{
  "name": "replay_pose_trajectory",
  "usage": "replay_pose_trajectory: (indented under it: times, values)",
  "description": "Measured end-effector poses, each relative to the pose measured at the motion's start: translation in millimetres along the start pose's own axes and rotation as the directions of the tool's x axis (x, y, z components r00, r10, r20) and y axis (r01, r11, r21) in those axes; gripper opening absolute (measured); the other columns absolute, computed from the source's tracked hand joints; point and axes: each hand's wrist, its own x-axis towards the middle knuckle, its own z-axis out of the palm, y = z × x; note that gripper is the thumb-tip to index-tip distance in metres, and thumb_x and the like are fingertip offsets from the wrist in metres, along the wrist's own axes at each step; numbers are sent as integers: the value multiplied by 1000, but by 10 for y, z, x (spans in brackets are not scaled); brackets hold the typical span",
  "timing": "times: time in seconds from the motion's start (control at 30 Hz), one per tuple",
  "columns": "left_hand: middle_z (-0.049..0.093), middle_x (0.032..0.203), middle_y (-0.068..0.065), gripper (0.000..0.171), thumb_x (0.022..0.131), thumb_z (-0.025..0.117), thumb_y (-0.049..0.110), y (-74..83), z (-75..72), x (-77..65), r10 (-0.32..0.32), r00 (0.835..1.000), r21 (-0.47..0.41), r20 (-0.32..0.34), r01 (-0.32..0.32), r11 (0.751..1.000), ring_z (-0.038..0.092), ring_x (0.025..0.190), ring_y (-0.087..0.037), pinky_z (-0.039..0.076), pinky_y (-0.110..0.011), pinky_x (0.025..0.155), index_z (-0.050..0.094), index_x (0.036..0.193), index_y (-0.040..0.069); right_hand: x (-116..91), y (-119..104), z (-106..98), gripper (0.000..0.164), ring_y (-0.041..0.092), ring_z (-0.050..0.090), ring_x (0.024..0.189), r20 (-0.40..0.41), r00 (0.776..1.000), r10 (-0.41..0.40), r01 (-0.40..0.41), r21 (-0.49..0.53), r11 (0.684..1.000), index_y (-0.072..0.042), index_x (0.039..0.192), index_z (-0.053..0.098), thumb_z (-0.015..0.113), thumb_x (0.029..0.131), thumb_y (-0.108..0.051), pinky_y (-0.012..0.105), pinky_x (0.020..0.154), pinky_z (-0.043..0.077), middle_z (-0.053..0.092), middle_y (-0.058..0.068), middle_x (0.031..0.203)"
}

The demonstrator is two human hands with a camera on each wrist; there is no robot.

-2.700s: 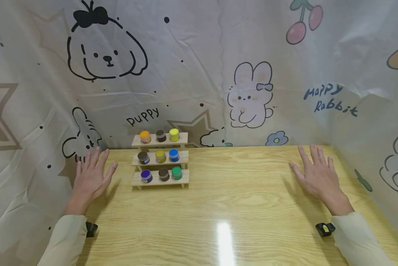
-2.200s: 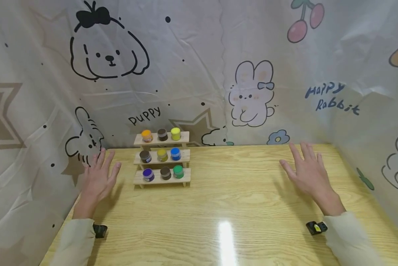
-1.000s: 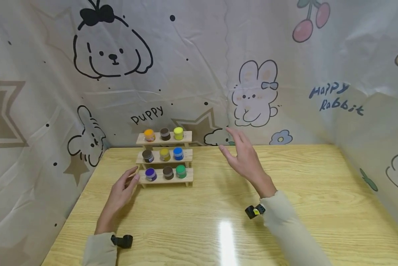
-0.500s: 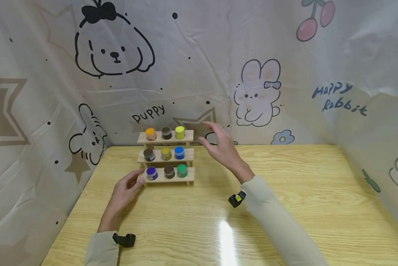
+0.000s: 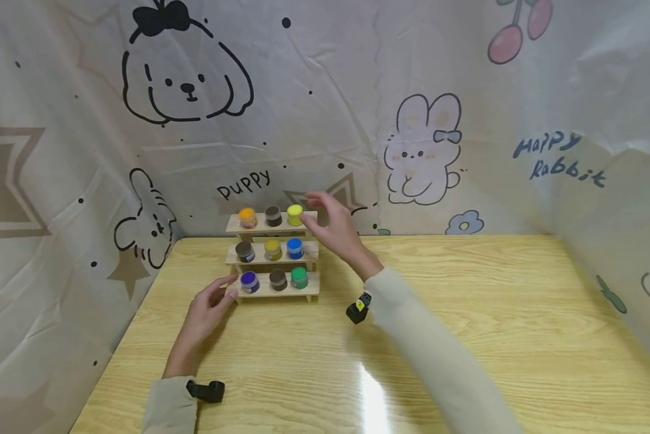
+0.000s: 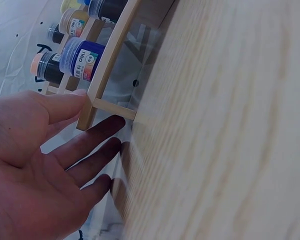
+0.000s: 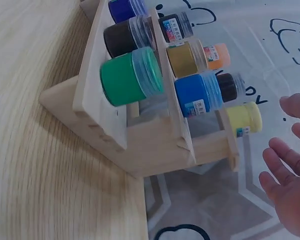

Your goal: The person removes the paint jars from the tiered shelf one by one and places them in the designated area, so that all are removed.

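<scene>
A three-tier wooden stand (image 5: 313, 284) carries small lidded paint jars, three on each tier. My left hand (image 5: 202, 310) holds the left end of the bottom tier, thumb by the front edge, beside the purple paint jar (image 5: 249, 282). In the left wrist view that thumb (image 6: 72, 103) meets the board's end, and the other fingers reach past and below it. My right hand (image 5: 333, 226), fingers spread, hovers by the bright yellow paint jar (image 5: 295, 215) at the top tier's right end. The right wrist view shows a gap between this yellow jar (image 7: 246, 119) and the fingertips.
The top tier also bears an orange jar (image 5: 247, 218) and a dark jar (image 5: 273, 216). A blue jar (image 5: 295, 248) and a green jar (image 5: 299, 278) stand below the yellow one. The wooden table (image 5: 466, 313) meets a printed curtain (image 5: 325, 120) behind the stand.
Both hands have come in from the table's sides. The left took hold of the stand's lower left end; the right kept moving left to the bright yellow jar. The jars stay on their tiers.
</scene>
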Motion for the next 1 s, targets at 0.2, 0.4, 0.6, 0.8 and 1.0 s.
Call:
replay_pose_trajectory:
  times: [0.2, 0.4, 0.6, 0.8, 1.0]
  values:
    - [63, 136, -24, 44, 109, 55, 24, 15, 20, 2, -7, 1000, -5, -6, 7, 1000, 63, 119, -36, 42, -54, 105, 53, 149, 7, 73, 25, 133, 45, 28, 63, 119, 0, 991, 136, -136, 39, 990, -2, 136, 60, 75, 96, -18, 44, 102, 48, 67, 15, 126]
    - [66, 131, -24, 45, 109, 56, 23, 39, 44, 8, -11, 1000, -16, -4, 11, 1000, 64, 116, -34, 45, -47, 101, 52, 149, 6, 95, 74, 207, 46, 24, 64, 117, -3, 980, 199, -199, 29, 980, -2, 135, 61, 76, 95, -17, 37, 101, 49, 67, 12, 129]
    - [67, 126, -27, 44, 108, 56, 17, 183, -18, -35, -15, 1000, -15, 5, 15, 1000, 64, 116, -38, 47, -35, 96, 51, 148, 0, 124, 71, 254, 43, 24, 65, 117, -6, 978, 209, -209, -15, 978, -1, 132, 65, 78, 95, -17, 34, 101, 49, 69, 13, 127]
    - [68, 124, -27, 43, 108, 55, 15, 103, -31, -22, -21, 1000, -20, -2, 21, 1000, 64, 114, -38, 47, -33, 94, 51, 148, -1, 145, 69, 297, 38, 23, 66, 112, -6, 977, 215, -215, -41, 976, -2, 128, 67, 77, 95, -18, 34, 98, 50, 71, 12, 123]
    - [68, 126, -25, 44, 108, 56, 20, 47, -31, -9, -16, 1000, -11, -8, 16, 1000, 65, 115, -35, 46, -34, 95, 52, 149, 3, 113, 48, 239, 34, 25, 67, 110, -27, 979, 202, -202, 20, 979, -1, 125, 67, 76, 95, -15, 36, 97, 52, 71, 14, 120]
